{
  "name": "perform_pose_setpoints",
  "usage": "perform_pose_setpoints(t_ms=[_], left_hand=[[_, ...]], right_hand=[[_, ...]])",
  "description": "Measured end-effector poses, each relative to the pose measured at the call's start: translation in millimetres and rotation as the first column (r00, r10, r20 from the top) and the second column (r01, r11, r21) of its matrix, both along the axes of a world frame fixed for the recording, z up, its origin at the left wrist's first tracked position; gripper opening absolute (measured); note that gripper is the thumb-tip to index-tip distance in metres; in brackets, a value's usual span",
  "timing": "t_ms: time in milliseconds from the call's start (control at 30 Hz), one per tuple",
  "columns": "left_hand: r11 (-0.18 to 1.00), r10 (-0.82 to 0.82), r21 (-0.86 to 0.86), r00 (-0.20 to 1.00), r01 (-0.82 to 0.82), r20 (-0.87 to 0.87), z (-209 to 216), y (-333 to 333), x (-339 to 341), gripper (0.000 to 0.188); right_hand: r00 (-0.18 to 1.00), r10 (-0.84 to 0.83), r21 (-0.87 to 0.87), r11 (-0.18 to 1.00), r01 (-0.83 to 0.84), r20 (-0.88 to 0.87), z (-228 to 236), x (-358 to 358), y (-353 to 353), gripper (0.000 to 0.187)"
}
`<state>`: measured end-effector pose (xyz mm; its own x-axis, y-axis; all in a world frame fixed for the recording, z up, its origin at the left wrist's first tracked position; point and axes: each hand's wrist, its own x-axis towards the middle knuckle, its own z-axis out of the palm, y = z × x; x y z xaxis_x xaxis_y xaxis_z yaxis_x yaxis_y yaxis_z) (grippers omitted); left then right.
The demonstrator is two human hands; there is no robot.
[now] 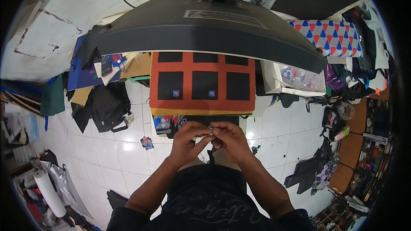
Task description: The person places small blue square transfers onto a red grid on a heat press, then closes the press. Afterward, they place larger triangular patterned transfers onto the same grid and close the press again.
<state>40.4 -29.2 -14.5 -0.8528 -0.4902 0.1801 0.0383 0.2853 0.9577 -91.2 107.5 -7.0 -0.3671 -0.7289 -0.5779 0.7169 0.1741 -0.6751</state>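
My left hand (188, 140) and my right hand (231, 140) meet in front of my body, fingertips pinched together. Between them shows a small whitish-and-dark piece (210, 128), mostly hidden by the fingers, so its kind is unclear. Just beyond the hands lies an orange-red pad (187, 105) bearing rows of black fabric squares (238, 86). Two squares of the front row each carry a small blue-and-red patch, the left patch (176, 93) and the middle patch (212, 93), near their lower edges. Over the pad's far part hangs the dark upper plate (205, 38) of a heat press.
Left of the press, a phone (106, 66) lies among papers, with a black bag (109, 107) below. At right stands a white box (274, 77) holding clear plastic. A red-and-blue patterned roll (332, 37) lies behind it. Scraps (147, 143) rest on the tiled floor (128, 162).
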Motion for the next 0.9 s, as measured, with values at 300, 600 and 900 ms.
perform_pose_setpoints(t_ms=[300, 600, 900], left_hand=[[0.658, -0.094, 0.743, 0.965, -0.123, 0.243, 0.8, 21.0, -33.3, 0.022], [0.655, -0.073, 0.722, 0.932, -0.223, 0.354, 2.9, 32.9, -55.5, 0.019], [0.65, -0.089, 0.723, 0.921, -0.234, 0.378, -4.4, 43.8, -66.9, 0.021]], right_hand=[[0.916, 0.044, 0.078, 0.997, -0.014, -0.399, 3.6, -23.5, 22.3, 0.019], [0.81, 0.088, 0.183, 0.983, 0.024, -0.579, -2.5, -37.0, 37.4, 0.022], [0.786, 0.177, 0.277, 0.961, -0.007, -0.593, 6.9, -51.3, 44.1, 0.018]])
